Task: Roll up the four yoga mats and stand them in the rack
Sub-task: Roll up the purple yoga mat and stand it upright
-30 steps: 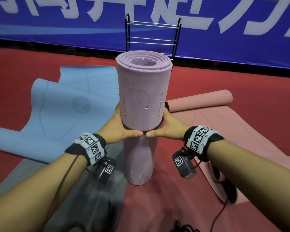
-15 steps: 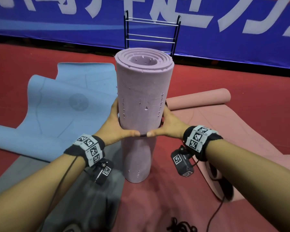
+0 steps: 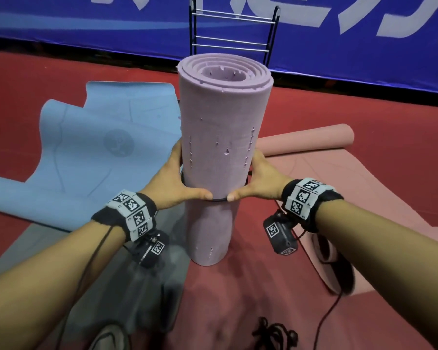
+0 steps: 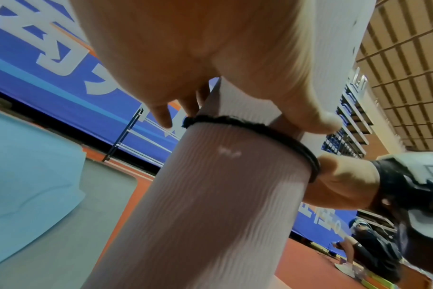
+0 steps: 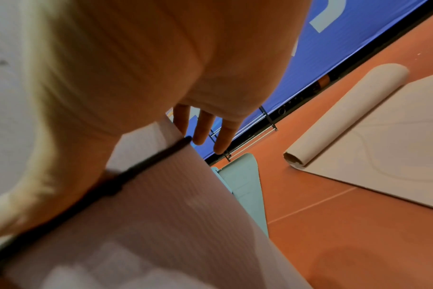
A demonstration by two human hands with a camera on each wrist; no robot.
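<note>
Item: rolled lilac foam yoga mat point(image 3: 223, 137), a thick cylinder standing upright on its lower end on the red sports floor point(image 3: 364, 127), top end showing a spiral of layers round a hollow core. Surface is finely ribbed (plain in the wrist views) and pocked with small nicks and slits. A thin black elastic band point(image 4: 255, 128) rings the roll at the height of the grip.

Grip: left hand point(image 3: 172, 183) and right hand point(image 3: 257, 183) wrap the roll from opposite sides, thumbs nearly meeting in front on the band, fingers curved round the back; both hold the mat firmly.

Left of the grip: a pale blue smooth rubber mat point(image 3: 86, 152), unrolled and wavy, with a faint round emblem. Below it, near the left forearm, a grey flat mat point(image 3: 61, 261). Right of the grip: a dusty pink mat point(image 3: 339, 188), mostly flat, its far end curled into a loose tube. Beyond the grip, behind the roll: a black wire rack with chrome rungs point(image 3: 234, 41) against a blue banner with white lettering point(image 3: 86, 24).

Change from the earlier frames: the roll stands in much the same place, hands at the same height on it; the thumbs have drawn slightly apart, baring the band between them.
</note>
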